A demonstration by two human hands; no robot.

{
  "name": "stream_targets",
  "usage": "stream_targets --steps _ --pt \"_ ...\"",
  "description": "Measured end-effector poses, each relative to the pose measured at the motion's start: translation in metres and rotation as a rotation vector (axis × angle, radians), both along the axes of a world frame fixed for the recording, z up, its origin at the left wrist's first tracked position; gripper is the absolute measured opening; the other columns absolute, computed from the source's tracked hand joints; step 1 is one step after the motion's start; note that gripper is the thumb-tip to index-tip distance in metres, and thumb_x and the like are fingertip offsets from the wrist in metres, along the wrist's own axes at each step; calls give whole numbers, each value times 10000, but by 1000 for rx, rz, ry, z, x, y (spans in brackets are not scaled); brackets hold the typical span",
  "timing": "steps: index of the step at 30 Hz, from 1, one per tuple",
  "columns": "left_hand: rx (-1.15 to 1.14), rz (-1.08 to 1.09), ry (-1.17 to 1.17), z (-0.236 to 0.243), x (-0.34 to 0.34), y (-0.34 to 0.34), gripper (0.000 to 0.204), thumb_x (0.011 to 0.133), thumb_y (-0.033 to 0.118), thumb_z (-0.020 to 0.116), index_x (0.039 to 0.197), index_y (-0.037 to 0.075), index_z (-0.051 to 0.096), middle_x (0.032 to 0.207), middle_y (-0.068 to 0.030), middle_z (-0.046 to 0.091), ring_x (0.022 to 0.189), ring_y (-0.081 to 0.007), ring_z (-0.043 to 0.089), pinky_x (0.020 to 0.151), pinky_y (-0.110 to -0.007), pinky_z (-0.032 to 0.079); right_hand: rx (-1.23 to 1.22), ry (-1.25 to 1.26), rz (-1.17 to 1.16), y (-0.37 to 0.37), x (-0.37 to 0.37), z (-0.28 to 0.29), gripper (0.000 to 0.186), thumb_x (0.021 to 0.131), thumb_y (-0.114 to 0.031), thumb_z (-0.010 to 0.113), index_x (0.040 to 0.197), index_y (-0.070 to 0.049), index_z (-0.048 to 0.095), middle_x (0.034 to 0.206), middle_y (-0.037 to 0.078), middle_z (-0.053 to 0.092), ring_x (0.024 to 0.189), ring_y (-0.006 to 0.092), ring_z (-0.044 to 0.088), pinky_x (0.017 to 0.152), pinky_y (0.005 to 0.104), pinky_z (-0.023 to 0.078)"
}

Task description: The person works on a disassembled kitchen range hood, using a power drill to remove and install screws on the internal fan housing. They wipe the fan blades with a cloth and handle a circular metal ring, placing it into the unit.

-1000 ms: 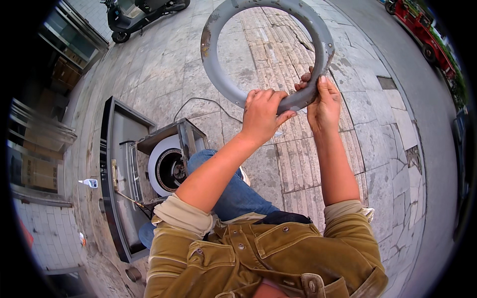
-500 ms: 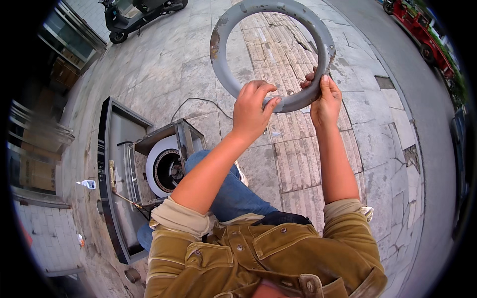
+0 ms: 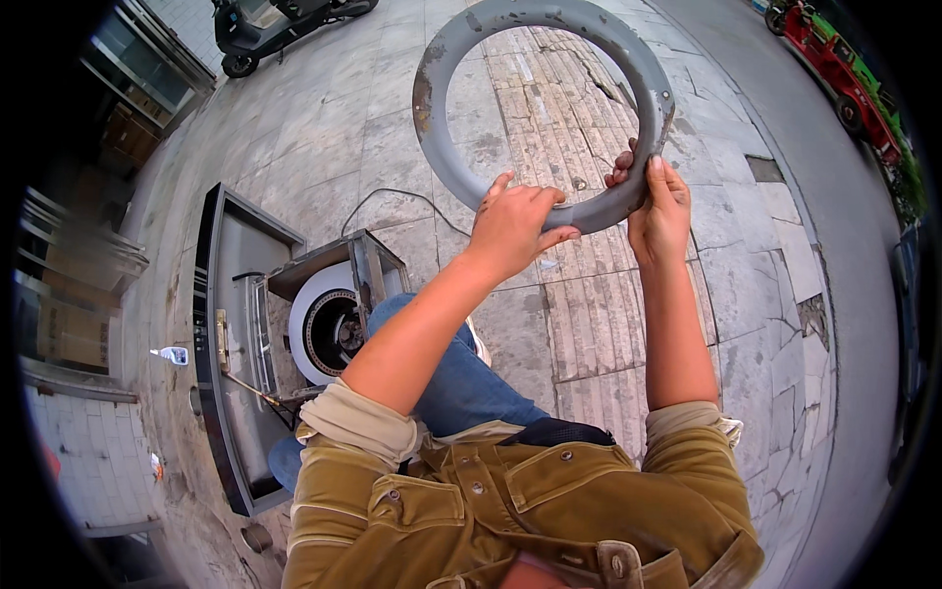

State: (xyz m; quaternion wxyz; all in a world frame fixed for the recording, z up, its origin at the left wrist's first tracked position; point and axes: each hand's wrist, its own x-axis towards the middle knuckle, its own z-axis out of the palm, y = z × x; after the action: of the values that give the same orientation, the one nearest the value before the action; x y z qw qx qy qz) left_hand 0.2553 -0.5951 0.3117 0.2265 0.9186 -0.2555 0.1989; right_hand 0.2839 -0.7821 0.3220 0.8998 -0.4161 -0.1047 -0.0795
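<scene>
A: Ring position?
B: Grey ring (image 3: 442,118) held up over the stone pavement (image 3: 608,324). Right hand (image 3: 659,206) clenched on its lower edge; left hand (image 3: 512,228) grasping it alongside.
A: Below?
B: Opened washing machine (image 3: 294,324).

One grey ring (image 3: 442,118), two hands, one opened washer (image 3: 329,329), one scooter (image 3: 280,25) upper left, one red vehicle (image 3: 844,69) upper right.

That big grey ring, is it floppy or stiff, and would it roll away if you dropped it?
Probably stiff: the grey ring keeps its round shape though the left hand and right hand hold only its near edge. Being round, it might roll on the stone pavement if it landed upright.
</scene>
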Motion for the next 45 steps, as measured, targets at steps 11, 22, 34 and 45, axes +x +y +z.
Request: stream_targets --steps 11,22,34,45 --pt "-131 -58 73 -2 3 5 223 810 286 650 868 71 656 735 -75 640 718 -255 617 786 -383 475 -72 -25 20 -1 -3 2 325 963 -203 462 1126 69 533 912 127 615 756 164 589 759 350 514" --pt "-342 7 436 14 2 -4 195 765 191 671 895 46 673 798 -100 665 784 -212 644 710 -309 491 -215 -127 -77 12 -16 12 295 951 -203 503 1054 60 590 869 95 638 725 117 591 686 270 508" --pt "-210 26 258 12 4 -1 127 739 80 615 849 66 677 770 -76 659 692 -230 613 725 -305 489 -338 -184 -121 17 -25 21 275 952 -200 504 991 42 629 840 73 646 729 104 588 648 243 495" --pt "-143 204 318 17 -14 9 135 714 107 702 840 111 653 889 -42 612 822 -218 584 690 -352 464 -365 -187 -307 -1 -8 10 287 948 -211 514 1011 45 625 835 85 648 709 116 586 659 255 492"
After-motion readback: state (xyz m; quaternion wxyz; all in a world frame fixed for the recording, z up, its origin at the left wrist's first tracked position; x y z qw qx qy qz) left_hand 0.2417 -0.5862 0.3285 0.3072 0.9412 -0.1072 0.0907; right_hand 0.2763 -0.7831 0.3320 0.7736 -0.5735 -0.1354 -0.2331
